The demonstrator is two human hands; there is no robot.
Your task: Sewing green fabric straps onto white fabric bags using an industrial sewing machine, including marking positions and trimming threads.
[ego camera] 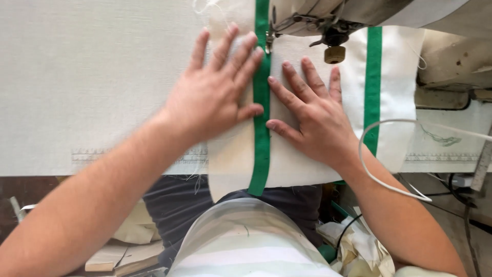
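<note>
A cream fabric piece (230, 159) with two green strips lies flat on the sewing table (92, 77). My left hand (215, 90) presses flat on the fabric just left of the nearer green strip (261, 138), fingers spread. On the other side of that strip my right hand (312, 113) also lies flat, fingers pointing toward the sewing machine head (328, 23). The presser foot and needle area (269, 41) sit over the strip just beyond my fingertips. A second green strip (372, 77) runs parallel on the right.
A white cable (366, 159) loops over my right wrist. A small round tan knob (334, 54) hangs under the machine head. Fabric scraps (359, 246) lie below the table edge on the right, and boards (118, 256) on the left.
</note>
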